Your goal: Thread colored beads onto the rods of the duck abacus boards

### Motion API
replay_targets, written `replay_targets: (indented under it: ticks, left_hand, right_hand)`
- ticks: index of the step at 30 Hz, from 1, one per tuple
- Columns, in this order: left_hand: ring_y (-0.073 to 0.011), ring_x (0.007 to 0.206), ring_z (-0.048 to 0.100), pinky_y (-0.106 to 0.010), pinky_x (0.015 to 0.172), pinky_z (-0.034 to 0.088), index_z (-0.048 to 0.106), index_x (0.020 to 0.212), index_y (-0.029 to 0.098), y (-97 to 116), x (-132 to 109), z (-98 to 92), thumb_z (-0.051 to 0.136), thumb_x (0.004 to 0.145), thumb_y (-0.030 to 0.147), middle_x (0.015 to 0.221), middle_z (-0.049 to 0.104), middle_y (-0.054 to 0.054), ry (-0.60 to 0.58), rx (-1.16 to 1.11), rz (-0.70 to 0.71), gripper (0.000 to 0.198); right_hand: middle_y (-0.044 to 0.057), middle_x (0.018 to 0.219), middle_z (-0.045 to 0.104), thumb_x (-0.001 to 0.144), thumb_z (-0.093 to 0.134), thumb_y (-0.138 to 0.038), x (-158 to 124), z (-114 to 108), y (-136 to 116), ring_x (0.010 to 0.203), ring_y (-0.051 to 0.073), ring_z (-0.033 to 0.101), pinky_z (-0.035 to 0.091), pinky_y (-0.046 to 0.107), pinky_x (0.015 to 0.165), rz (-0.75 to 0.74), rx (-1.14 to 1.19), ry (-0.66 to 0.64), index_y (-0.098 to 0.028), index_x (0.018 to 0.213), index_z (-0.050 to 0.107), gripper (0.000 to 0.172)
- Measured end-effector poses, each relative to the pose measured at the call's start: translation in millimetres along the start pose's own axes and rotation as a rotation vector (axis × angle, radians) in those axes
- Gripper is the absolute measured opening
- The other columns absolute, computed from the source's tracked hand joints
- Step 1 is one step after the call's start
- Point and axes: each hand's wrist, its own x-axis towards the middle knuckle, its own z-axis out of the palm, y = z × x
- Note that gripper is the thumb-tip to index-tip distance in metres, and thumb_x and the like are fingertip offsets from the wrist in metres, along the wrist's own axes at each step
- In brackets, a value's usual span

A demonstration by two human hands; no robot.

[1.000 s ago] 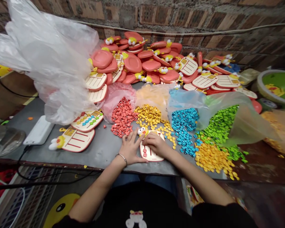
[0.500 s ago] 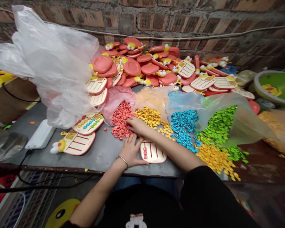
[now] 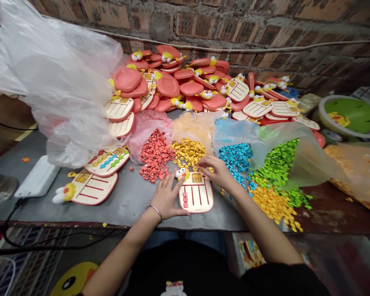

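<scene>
A cream board with red slots and a duck head (image 3: pixel 196 195) lies flat in front of me, several red pieces in its leftmost slot. My left hand (image 3: pixel 167 197) rests at the board's left side, fingers spread and thumb at the lower edge. Over the upper right corner is my right hand (image 3: pixel 217 172), its fingertips pinched together; anything between them is too small to make out. Behind the board lie piles of red pieces (image 3: pixel 156 158) and yellow pieces (image 3: pixel 188 151). Blue pieces (image 3: pixel 237 158) and green pieces (image 3: pixel 280 162) spill from bags farther right.
Coral-backed boards (image 3: pixel 169 84) are heaped by the brick wall. Clear plastic bags (image 3: pixel 64 74) stand at the left above a filled board (image 3: pixel 107 161), beside a white power bank (image 3: pixel 37 176). Orange pieces (image 3: pixel 274 205) lie right, with a green bowl (image 3: pixel 351 115) behind.
My right hand has moved from the red pile to the board's upper right, uncovering the duck head. My left hand stays beside the board. The view has shifted slightly.
</scene>
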Motion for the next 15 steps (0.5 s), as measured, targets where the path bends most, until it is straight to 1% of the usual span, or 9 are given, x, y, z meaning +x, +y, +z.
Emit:
replay_targets:
  ticks: [2, 4, 8, 11, 13, 15]
  left_hand:
    - [-0.0422, 0.138, 0.026, -0.054, 0.108, 0.027, 0.029, 0.151, 0.021, 0.1, -0.1, -0.2, 0.069, 0.053, 0.081, 0.155, 0.025, -0.019, 0.007, -0.007, -0.002, 0.121]
    - [-0.0423, 0.137, 0.027, -0.054, 0.108, 0.028, 0.027, 0.151, 0.022, 0.5, -0.2, -0.4, 0.069, 0.053, 0.081, 0.155, 0.025, -0.019, 0.014, -0.009, -0.007, 0.122]
    - [-0.0425, 0.137, 0.028, -0.055, 0.108, 0.026, 0.029, 0.151, 0.022, 1.5, -0.4, -1.2, 0.07, 0.054, 0.079, 0.156, 0.025, -0.019, 0.02, 0.009, -0.007, 0.119]
    - [-0.043, 0.135, 0.031, -0.055, 0.108, 0.026, 0.033, 0.149, 0.021, 1.8, -0.6, -1.5, 0.07, 0.053, 0.08, 0.156, 0.024, -0.02, 0.022, 0.036, -0.016, 0.119]
    - [-0.0429, 0.135, 0.032, -0.055, 0.107, 0.026, 0.034, 0.149, 0.021, 1.7, -0.6, -1.4, 0.069, 0.052, 0.082, 0.156, 0.023, -0.02, 0.025, 0.046, -0.016, 0.12]
    - [-0.042, 0.135, 0.032, -0.054, 0.107, 0.026, 0.035, 0.148, 0.019, 1.5, -0.6, -1.2, 0.068, 0.052, 0.083, 0.156, 0.023, -0.021, 0.028, 0.052, -0.003, 0.12]
  right_hand:
    - [0.007, 0.094, 0.064, 0.091, 0.055, -0.02, -20.9, -7.9, 7.1, 0.089, 0.02, 0.062, 0.051, 0.032, 0.077, 0.035, -0.049, -0.02, -0.02, 0.093, 0.066, 0.01]
    - [0.008, 0.093, 0.063, 0.091, 0.055, -0.017, -33.2, -5.6, 13.7, 0.088, 0.02, 0.062, 0.051, 0.032, 0.077, 0.044, -0.104, -0.067, -0.019, 0.091, 0.067, 0.012]
    - [0.006, 0.085, 0.058, 0.091, 0.055, -0.014, -37.0, 9.7, 20.9, 0.077, 0.018, 0.056, 0.046, 0.029, 0.07, 0.06, -0.271, -0.137, -0.017, 0.081, 0.068, 0.016]
    - [0.004, 0.078, 0.054, 0.091, 0.055, -0.015, -38.8, 13.5, 17.9, 0.072, 0.016, 0.051, 0.042, 0.026, 0.065, 0.064, -0.323, -0.18, -0.016, 0.075, 0.067, 0.021]
    - [0.004, 0.077, 0.054, 0.091, 0.056, -0.014, -44.3, 11.3, 13.7, 0.072, 0.016, 0.051, 0.041, 0.026, 0.064, 0.053, -0.293, -0.214, -0.016, 0.078, 0.069, 0.018]
    - [0.004, 0.079, 0.055, 0.089, 0.057, -0.012, -50.7, 7.2, 10.4, 0.075, 0.016, 0.053, 0.042, 0.026, 0.065, 0.052, -0.242, -0.219, -0.017, 0.085, 0.07, 0.014]
